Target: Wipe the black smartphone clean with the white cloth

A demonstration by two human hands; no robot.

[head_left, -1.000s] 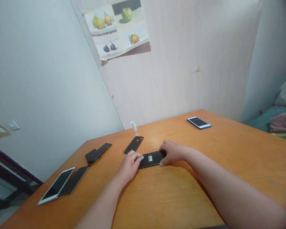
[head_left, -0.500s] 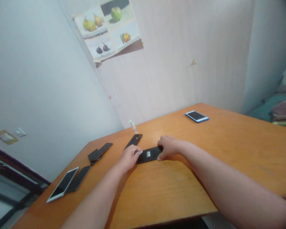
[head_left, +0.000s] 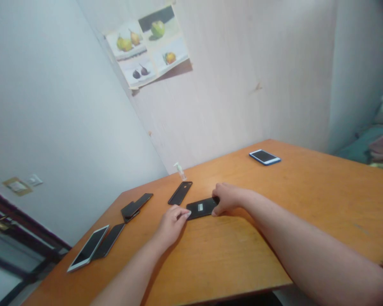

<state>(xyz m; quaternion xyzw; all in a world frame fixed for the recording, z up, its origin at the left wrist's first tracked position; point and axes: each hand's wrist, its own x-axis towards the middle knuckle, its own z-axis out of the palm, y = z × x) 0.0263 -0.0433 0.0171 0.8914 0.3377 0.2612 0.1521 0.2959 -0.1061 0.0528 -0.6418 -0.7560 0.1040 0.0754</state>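
- Right hand (head_left: 225, 199) grasps the far end of the black phone (head_left: 207, 207), fingers over the upper edge and thumb at the lower; reading the clock from that phone, I grip it at about 3 o'clock.
- With my left hand (head_left: 171, 222), at about 8 o'clock, I pinch a small white thing (head_left: 188, 213) by the phone's lower corner; I cannot tell whether it touches.
- The black phone lies on the worktop (head_left: 217, 255), white label (head_left: 200, 207) uppermost.
- I judge the step in hand to be close work at that corner, one hand steadying and the other applying the white thing.
- As I judge it, the next move calls for a firm right hold and a light left pinch.
- Among containers, the pump bottle (head_left: 181, 173) stands at 11 o'clock; it looks see-through, but I cannot make out its contents.
- The black case (head_left: 179, 195) lies at 10 o'clock, apart from the phone; I cannot tell which side faces up.
- At 2 o'clock, well apart, I see a blue-edged phone (head_left: 264, 157).
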